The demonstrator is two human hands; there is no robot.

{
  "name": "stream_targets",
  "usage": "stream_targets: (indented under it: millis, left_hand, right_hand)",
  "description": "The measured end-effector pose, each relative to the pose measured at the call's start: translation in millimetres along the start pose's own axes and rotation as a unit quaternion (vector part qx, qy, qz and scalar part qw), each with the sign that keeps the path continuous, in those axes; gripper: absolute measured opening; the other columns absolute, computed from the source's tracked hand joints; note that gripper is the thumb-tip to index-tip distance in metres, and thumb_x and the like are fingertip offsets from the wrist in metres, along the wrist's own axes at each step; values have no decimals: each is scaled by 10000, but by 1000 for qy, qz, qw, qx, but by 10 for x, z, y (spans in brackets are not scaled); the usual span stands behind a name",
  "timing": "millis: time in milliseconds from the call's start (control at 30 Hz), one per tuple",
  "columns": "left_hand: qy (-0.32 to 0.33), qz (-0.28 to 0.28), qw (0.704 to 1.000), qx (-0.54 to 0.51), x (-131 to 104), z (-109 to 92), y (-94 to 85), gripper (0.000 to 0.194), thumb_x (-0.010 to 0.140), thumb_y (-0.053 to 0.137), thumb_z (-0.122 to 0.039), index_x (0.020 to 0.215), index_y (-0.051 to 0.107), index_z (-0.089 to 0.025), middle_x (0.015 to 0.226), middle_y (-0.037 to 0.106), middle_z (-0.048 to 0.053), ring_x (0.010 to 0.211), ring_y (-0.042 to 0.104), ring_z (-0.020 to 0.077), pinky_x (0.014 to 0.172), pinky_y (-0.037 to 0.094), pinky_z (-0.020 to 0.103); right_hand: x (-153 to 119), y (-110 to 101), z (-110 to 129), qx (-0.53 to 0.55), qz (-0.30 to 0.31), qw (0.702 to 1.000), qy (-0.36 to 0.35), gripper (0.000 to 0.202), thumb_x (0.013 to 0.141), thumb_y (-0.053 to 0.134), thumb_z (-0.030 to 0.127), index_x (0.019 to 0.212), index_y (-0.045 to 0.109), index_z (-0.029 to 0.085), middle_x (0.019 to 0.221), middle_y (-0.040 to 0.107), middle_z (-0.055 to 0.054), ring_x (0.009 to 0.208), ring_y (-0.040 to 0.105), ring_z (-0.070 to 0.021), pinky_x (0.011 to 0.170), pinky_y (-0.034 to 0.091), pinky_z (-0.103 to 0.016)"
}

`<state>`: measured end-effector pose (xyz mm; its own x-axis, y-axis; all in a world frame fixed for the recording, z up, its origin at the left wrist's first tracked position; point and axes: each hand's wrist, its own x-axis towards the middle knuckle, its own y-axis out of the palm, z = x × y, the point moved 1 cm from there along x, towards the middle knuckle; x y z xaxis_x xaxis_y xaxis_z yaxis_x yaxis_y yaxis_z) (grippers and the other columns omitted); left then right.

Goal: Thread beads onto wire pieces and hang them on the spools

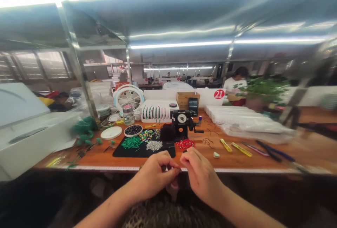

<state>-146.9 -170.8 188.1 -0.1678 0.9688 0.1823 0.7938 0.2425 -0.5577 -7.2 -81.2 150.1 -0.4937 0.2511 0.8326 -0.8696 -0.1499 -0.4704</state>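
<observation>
At the table's front edge my left hand (158, 175) is closed in a pinch, thumb against fingers; what it holds is too small to name. Close to its right, my right hand (198, 173) has its fingers curled together, their tips partly hidden. Just beyond the hands lies a black mat (143, 152) with green tube beads (131, 142), silvery beads (154, 145) and mixed coloured beads (149, 135). Red beads (185, 144) lie at its right end. A round dish of black beads (133, 130) stands at the back of the mat.
A black hand-cranked machine with a dial (182, 118) stands behind the beads, beside a spool rack (156, 112). Yellow-handled tools (241, 149), pliers (273, 150) and a small white lump (216, 155) lie right. A fan (129, 98), white lid (111, 133) and plastic-wrapped rolls (244, 119) stand around.
</observation>
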Motion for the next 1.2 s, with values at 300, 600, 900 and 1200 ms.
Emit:
stream_targets:
  millis: [300,600,900,1200]
  left_hand:
    - [-18,36,998,-47,152,50,-49,206,715,667,-352,667,684,-152,695,607,23,655,539,143,594,394,225]
    - [-80,100,980,-150,69,64,-6,162,705,679,-301,635,627,-164,597,639,17,557,584,143,536,429,227]
    - [-81,63,983,-151,10,67,-26,175,702,680,-314,618,631,-169,603,649,8,554,576,141,539,419,229]
    - [-17,11,999,45,6,111,19,148,718,647,-267,600,708,-202,615,619,-5,636,545,138,613,365,231]
  right_hand:
    - [23,-2,24,28,28,999,16,211,890,318,70,780,458,181,722,491,-35,676,471,-152,606,398,-268]
    - [-3,44,-3,7,-5,1000,6,207,868,320,33,792,444,182,715,467,-31,668,454,-152,607,393,-269]
    - [-67,22,18,224,28,934,276,192,899,443,330,860,554,179,655,537,4,552,494,-121,510,402,-233]
    - [-70,6,36,366,114,831,403,206,761,628,316,789,706,128,691,670,-35,625,595,-140,588,456,-237]
